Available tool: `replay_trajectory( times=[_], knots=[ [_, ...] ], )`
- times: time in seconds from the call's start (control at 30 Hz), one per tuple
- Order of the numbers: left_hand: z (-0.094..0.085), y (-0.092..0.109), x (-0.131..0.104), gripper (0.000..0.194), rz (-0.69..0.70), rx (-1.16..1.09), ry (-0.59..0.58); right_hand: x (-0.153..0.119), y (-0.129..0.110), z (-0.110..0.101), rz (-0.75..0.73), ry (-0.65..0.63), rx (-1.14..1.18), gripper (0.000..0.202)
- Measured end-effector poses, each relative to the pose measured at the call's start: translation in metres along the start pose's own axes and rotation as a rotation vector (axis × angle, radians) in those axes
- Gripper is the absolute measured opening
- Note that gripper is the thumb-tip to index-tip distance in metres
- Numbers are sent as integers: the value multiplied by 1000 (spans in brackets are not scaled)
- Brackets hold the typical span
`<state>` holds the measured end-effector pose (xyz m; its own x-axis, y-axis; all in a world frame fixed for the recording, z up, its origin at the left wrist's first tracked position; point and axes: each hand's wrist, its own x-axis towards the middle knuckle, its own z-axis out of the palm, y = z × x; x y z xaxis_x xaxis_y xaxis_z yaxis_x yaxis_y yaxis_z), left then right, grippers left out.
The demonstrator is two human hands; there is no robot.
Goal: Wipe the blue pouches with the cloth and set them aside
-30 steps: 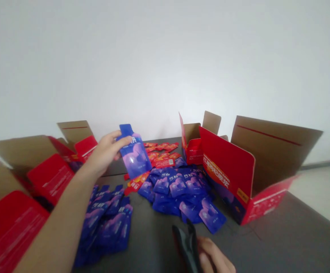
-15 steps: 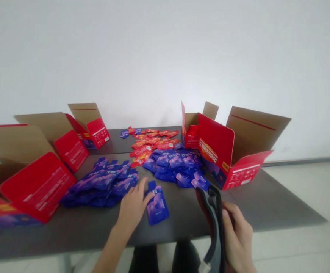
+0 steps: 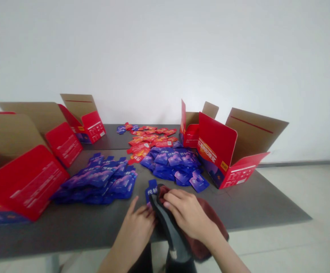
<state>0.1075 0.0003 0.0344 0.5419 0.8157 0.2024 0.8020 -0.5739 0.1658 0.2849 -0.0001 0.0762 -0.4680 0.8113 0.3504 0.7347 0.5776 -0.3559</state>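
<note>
A blue-purple pouch [image 3: 151, 188] lies on the table in front of me, its lower part hidden by a cloth and my hands. My right hand [image 3: 186, 212] has its fingers closed on the folded dark grey and brown cloth [image 3: 174, 240] and holds it over the pouch. My left hand [image 3: 138, 224] is at the pouch's lower left, fingers apart, some tips touching the pouch or the cloth edge. To the left is a heap of blue pouches [image 3: 104, 180]. Another blue heap [image 3: 170, 163] sits behind the cloth.
Red and orange pouches [image 3: 150, 136] lie farther back on the dark table [image 3: 76, 235]. Open red cartons stand at the left [image 3: 28, 182] and right [image 3: 218, 151], flaps raised. A pale wall [image 3: 165, 57] rises behind the table.
My right hand has brought the cloth leftward from the right side onto the pouch. My left hand has drawn down slightly, to the pouch's lower edge. The view has shifted a little.
</note>
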Motion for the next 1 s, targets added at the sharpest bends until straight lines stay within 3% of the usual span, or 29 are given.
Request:
replay_trajectory(
  times=[0.13,0.33,0.4,0.53,0.63,0.73,0.87,1.0],
  knots=[
    [14,-2,-11,29,39,57,46,16,-2,25,-135,-180,-166,20],
    [35,-8,-20,40,160,237,98,35,10,48,-149,-259,-282,16],
    [33,-6,-19,42,179,254,83,48,16,49,-80,-263,-325,18],
    [20,2,-15,44,97,215,-73,66,21,40,34,-234,-351,25],
    [14,9,-13,42,32,174,-133,54,10,28,16,-173,-303,27],
    [13,12,-13,34,62,166,-181,31,-4,25,-70,-162,-236,23],
    [18,8,-14,31,124,215,-156,23,-1,39,-132,-277,-249,18],
    [22,4,-13,36,195,238,-83,51,19,51,-81,-300,-321,19]
  ],
)
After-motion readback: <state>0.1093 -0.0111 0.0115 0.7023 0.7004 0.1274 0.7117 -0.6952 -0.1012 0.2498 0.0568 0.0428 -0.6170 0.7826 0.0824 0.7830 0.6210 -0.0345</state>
